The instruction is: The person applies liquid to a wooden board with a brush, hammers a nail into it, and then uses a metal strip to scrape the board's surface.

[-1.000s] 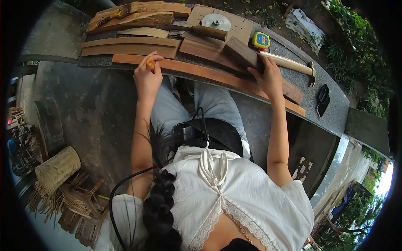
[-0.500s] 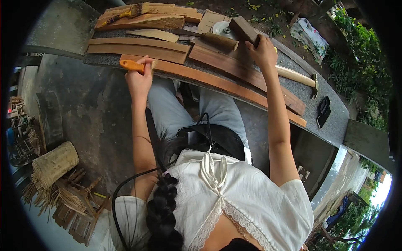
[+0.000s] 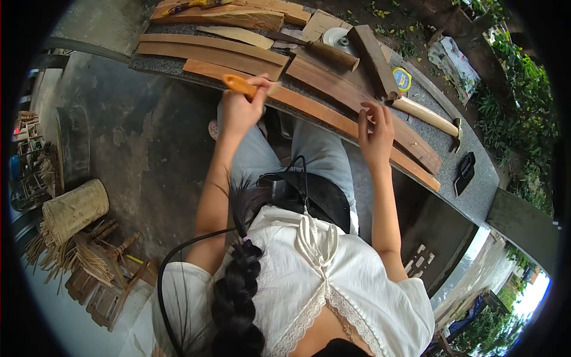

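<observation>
My left hand point(image 3: 242, 112) is closed round the orange handle of a brush point(image 3: 239, 85), over the front edge of the bench beside a long reddish wood strip point(image 3: 321, 112). The bristles point right and are blurred. My right hand point(image 3: 376, 134) hangs over the right part of that strip, palm empty, fingers loosely curled and apart. Just beyond its fingertips lies a dark wooden block point(image 3: 372, 59), near the end of the hammer handle point(image 3: 425, 114). A wide brown board point(image 3: 333, 86) lies behind the reddish strip.
On the granite bench point(image 3: 476, 184) are a chisel-like tool point(image 3: 333, 55), a white disc point(image 3: 336, 38), a yellow tape measure point(image 3: 402, 79), a black item point(image 3: 464, 174) and more boards point(image 3: 208, 52). A woven roll point(image 3: 75, 211) stands at lower left.
My right hand has let go of the dark block and come back toward me; the block now lies angled, with the tape measure exposed. My left hand has moved right with the brush.
</observation>
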Demonstrator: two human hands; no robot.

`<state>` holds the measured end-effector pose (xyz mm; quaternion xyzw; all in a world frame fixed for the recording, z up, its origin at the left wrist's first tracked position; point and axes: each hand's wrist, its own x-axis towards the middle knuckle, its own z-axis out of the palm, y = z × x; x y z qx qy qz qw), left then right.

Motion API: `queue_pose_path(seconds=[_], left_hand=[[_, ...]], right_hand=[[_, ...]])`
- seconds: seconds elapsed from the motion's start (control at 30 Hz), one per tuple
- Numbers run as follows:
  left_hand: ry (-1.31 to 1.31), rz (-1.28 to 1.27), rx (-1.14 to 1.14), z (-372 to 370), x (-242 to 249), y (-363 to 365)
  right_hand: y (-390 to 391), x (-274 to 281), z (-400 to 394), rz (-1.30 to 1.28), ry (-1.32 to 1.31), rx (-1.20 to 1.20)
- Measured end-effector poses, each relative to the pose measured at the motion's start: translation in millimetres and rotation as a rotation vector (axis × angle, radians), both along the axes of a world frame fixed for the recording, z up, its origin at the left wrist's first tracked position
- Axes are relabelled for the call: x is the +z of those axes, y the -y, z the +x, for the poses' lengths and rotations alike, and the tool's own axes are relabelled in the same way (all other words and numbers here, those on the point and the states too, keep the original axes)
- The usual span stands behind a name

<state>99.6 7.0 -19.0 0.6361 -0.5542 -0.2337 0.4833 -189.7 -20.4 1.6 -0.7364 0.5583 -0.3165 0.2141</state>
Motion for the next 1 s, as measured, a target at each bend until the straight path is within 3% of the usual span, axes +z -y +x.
queue_pose_path(seconds=[0.1, 0.2, 0.33, 0.43, 0.53, 0.6, 0.8, 0.93, 1.0], left_hand=[[0.214, -0.091, 0.252, 76, -2, 8], [0.416, -0.078, 0.414, 98, 0, 10], [0.417, -0.020, 0.245, 8, 5, 1], [0.133, -0.021, -0.003, -54, 9, -12], [0.080, -0.080, -0.095, -51, 1, -11], [0.210, 0.026, 0.024, -10, 12, -5], [0.431, -0.109, 0.441, 134, -5, 19], [0.452, -0.076, 0.444, 88, -8, 18], [0.311, -0.006, 0.337, 35, 2, 10]], right_hand=[[-20, -29, -8, -0.019, -0.059, 0.069], [-21, -31, -7, -0.143, -0.090, 0.084], [-21, -29, -5, -0.140, -0.121, 0.101], [-22, -28, -3, -0.135, -0.139, 0.091], [-21, -28, -4, -0.141, -0.144, 0.089], [-21, -30, -4, -0.143, -0.126, 0.085], [-22, -30, -3, -0.135, -0.122, 0.065], [-21, -30, -2, -0.138, -0.119, 0.066], [-21, -31, -2, -0.146, -0.127, 0.059]])
